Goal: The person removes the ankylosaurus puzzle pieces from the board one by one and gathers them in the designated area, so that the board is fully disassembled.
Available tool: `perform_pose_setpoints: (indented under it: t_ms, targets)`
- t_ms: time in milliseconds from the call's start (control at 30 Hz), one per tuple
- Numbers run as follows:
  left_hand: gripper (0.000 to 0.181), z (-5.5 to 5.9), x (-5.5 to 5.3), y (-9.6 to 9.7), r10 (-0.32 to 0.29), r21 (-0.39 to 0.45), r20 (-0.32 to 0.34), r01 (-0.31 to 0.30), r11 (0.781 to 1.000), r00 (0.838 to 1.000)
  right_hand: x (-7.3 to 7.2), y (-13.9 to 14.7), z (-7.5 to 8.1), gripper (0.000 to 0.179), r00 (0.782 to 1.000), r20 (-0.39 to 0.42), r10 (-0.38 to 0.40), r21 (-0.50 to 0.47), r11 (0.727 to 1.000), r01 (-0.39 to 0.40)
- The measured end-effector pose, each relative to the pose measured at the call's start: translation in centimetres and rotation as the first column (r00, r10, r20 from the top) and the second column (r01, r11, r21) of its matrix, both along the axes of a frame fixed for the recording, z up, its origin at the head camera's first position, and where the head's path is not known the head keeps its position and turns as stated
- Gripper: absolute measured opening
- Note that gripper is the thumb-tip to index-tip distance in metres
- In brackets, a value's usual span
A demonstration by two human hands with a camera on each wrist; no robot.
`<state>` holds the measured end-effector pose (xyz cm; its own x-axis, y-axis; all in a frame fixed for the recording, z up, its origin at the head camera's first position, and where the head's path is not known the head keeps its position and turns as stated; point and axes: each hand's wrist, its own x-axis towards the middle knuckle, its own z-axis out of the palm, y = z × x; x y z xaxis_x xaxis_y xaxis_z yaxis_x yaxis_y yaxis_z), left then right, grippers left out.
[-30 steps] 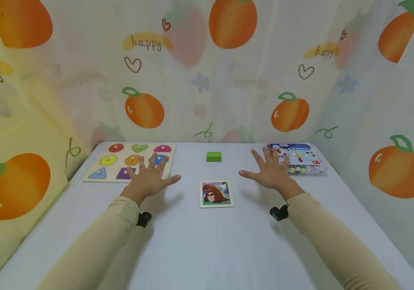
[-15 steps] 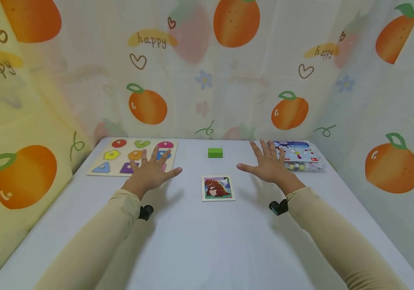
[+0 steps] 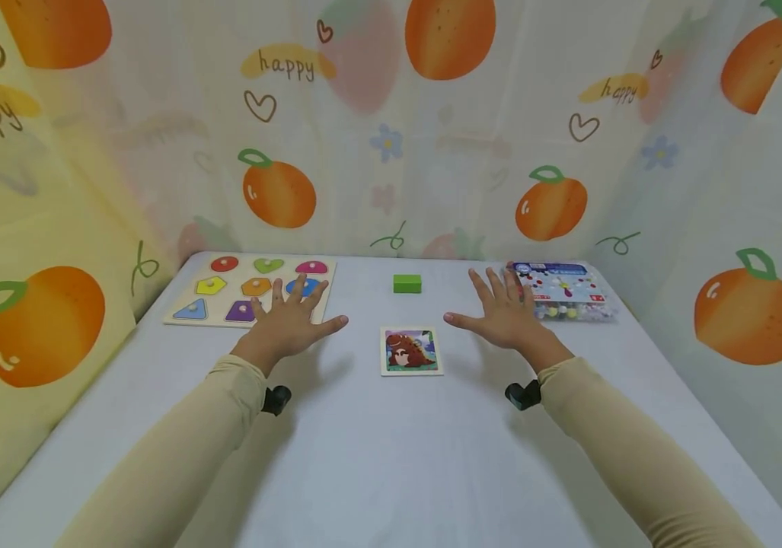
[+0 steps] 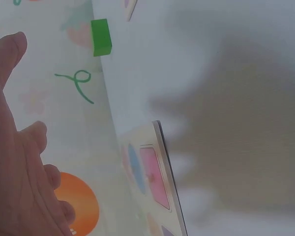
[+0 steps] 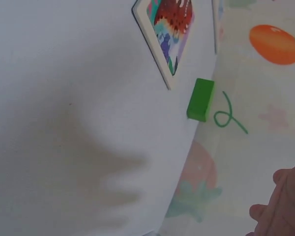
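Both hands hover over the white table with fingers spread, and their shadows fall on the cloth below. My left hand [image 3: 288,323] is nearest the wooden shape puzzle board [image 3: 233,298]; its fingers overlap the board's right side in the head view. My right hand [image 3: 509,318] is just left of a clear pack of beads [image 3: 572,293] with a printed card, its fingertips overlapping the pack's edge. Between the hands lies a square dinosaur picture puzzle [image 3: 411,352]. Behind it sits a green block [image 3: 407,284], which also shows in both wrist views. Neither hand holds anything.
A curtain [image 3: 459,183] printed with oranges, hearts and "happy" hangs behind the table [image 3: 404,457] and along both sides. Knobbed pieces in several colours sit in the board. A small dark device [image 3: 277,399] shows at the left wrist and another [image 3: 524,395] at the right.
The head view has shifted slightly, so the table things appear a little higher in it. Both hands stay spread in nearly the same place, and no object has moved on the table.
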<state>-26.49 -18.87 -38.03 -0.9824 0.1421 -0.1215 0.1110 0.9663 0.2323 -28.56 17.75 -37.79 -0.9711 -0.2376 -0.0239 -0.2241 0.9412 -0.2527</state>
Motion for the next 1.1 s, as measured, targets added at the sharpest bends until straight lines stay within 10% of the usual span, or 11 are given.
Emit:
perform_pose_setpoints:
  t_ms: [400, 633, 867, 1100]
  targets:
    - [0.09, 0.4, 0.6, 1.4, -0.033, 0.056, 0.013, 0.033, 0.998, 0.999, 0.5, -0.9, 0.1, 0.111, 0.995, 0.096, 0.04, -0.153, 0.988, -0.025]
    - [0.049, -0.1, 1.4, 3.7, -0.125, 0.156, 0.018, 0.121, 0.98, 0.992, 1.1, -1.7, -0.3, 0.087, 0.989, 0.108, 0.098, -0.326, 0.944, -0.058]
    - [0.015, -1.5, 2.7, 7.8, -0.164, 0.286, 0.004, 0.156, 0.946, 0.987, 2.2, -2.4, -2.3, 0.042, 0.99, 0.113, 0.086, -0.371, 0.928, -0.038]
    - [0.032, -4.3, 4.3, 10.0, -0.234, 0.27, -0.046, 0.238, 0.933, 0.971, 3.9, -3.0, -4.5, 0.029, 0.984, 0.143, 0.106, -0.317, 0.947, -0.056]
